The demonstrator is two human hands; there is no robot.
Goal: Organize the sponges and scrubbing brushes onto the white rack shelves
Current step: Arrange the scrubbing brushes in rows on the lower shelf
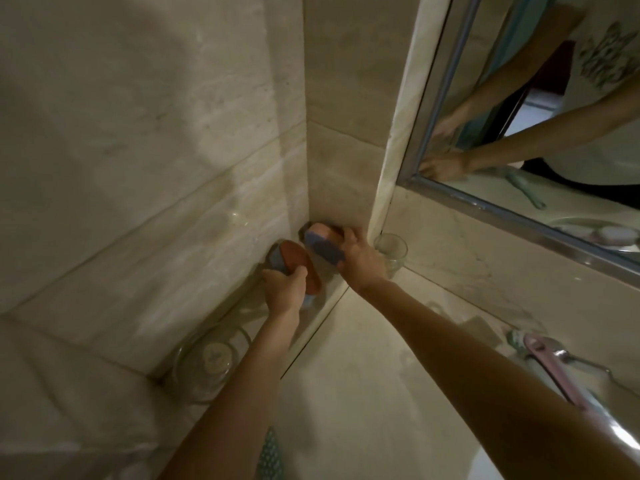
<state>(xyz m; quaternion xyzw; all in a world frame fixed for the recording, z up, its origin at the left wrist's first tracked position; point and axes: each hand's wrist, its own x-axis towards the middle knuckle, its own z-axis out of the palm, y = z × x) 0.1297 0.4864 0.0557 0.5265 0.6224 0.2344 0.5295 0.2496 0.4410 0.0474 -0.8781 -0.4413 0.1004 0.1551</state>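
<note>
Left hand [284, 289]: grip clamped on orange oval sponge [295, 263], above far corner of worktop [363, 375]. Right hand [362, 259]: grip clamped on pink-blue sponge [323, 245], deeper in same corner. Glass [391, 252] just beside right hand.

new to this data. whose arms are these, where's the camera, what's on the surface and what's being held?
There is no robot here. These are a person's bare arms, seen by one wide-angle camera worn on their head, looking forward and down.

Both hands reach into the corner of a beige stone counter. The left hand grips a red-brown oval scrubber. The right hand grips a pink and blue scrubber. A glass tumbler stands just right of the right hand, and a glass bowl sits by the left wall.

The mirror at the upper right shows the same arms reflected. The white rack is not in view.
</note>
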